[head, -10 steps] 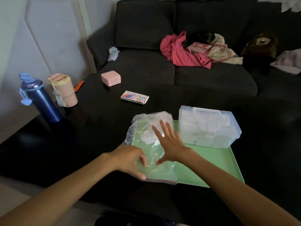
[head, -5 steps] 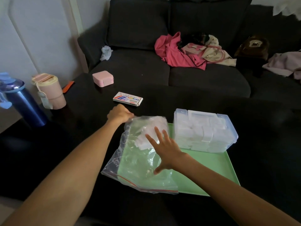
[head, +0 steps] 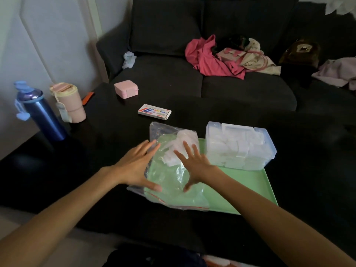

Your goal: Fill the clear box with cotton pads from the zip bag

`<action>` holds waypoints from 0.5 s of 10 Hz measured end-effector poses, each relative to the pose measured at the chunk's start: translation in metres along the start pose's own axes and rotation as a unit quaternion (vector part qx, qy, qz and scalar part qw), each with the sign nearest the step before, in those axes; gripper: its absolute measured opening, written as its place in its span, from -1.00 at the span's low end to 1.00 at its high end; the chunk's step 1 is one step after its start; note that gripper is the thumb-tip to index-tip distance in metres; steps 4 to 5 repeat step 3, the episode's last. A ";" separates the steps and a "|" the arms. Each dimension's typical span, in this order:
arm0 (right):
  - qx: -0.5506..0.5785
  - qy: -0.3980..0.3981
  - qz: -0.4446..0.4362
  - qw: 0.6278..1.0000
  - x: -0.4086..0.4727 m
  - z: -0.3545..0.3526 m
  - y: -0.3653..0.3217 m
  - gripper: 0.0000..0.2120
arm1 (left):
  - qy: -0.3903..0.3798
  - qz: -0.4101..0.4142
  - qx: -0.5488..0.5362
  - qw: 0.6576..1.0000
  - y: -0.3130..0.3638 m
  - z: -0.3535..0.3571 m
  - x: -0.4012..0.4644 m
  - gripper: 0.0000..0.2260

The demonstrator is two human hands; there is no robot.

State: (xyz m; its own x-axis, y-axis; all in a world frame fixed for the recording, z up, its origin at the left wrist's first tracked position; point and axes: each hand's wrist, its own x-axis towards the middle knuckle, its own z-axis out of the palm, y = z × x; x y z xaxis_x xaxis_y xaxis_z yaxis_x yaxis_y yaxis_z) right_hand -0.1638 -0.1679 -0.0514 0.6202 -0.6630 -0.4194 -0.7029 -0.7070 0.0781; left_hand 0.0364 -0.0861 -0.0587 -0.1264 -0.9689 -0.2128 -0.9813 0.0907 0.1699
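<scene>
1. Zip bag point(head: 169, 182): lies flat, partly on the green tray point(head: 250, 191), its left edge hanging over onto the dark table point(head: 107, 143). Red zip line runs along the near edge. Thin clear film, wrinkled; judged very light, limp and slippery, no stiffness of its own.
2. Cotton pads point(head: 177, 153): a small white cluster bunched at the far end of the bag, away from the zip. Judged soft, near weightless, prone to scatter or cling to the film.
3. Clear box point(head: 240, 147): on the far right part of the tray, just beside the bag. Lid appears down; already looks packed with white pads. Rigid plastic, stable.
4. Left hand point(head: 138, 168): fingers spread, palm down on the bag's left side, holding nothing.
5. Right hand point(head: 194, 164): fingers spread, flat on the film just near the pads, holding nothing.
6. Grip judgement: pinch the film at the zip edge, or reach in through the opening; whether the zip is open cannot be told. Pressing flat only slides the film.
</scene>
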 end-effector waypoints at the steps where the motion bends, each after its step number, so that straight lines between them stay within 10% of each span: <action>1: 0.004 0.006 0.003 1.000 -0.003 -0.001 -0.002 0.24 | -0.038 -0.029 0.033 0.998 0.002 0.033 -0.024 0.20; 5: 0.113 0.158 -0.048 0.980 -0.047 0.004 -0.001 -0.04 | 0.050 -0.032 -0.072 0.996 0.015 0.023 -0.042 0.17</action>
